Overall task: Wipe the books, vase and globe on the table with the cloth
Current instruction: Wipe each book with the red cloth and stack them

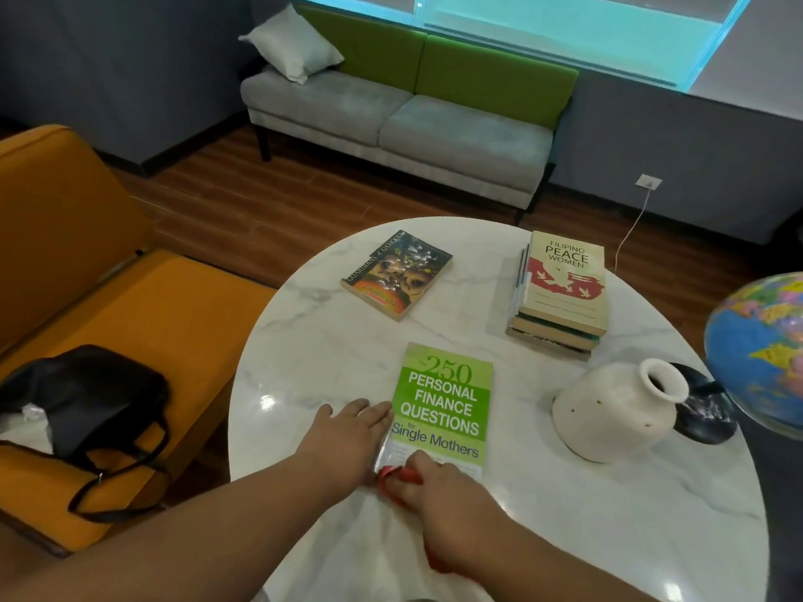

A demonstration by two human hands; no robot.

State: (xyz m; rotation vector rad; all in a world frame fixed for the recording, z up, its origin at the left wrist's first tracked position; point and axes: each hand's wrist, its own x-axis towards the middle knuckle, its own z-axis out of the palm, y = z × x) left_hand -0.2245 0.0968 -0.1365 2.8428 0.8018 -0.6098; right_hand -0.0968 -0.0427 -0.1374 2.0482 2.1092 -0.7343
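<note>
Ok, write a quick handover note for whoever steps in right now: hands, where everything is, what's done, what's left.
Left hand: flat on the table, fingertips against the left edge of the green book.
Right hand: grips the red cloth on that book's near edge.
Others: dark paperback far centre, book stack far right, vase near right beside the globe.
Done: cannot tell; the cloth is on the green book only.
Left: probably the other books, vase and globe.
</note>
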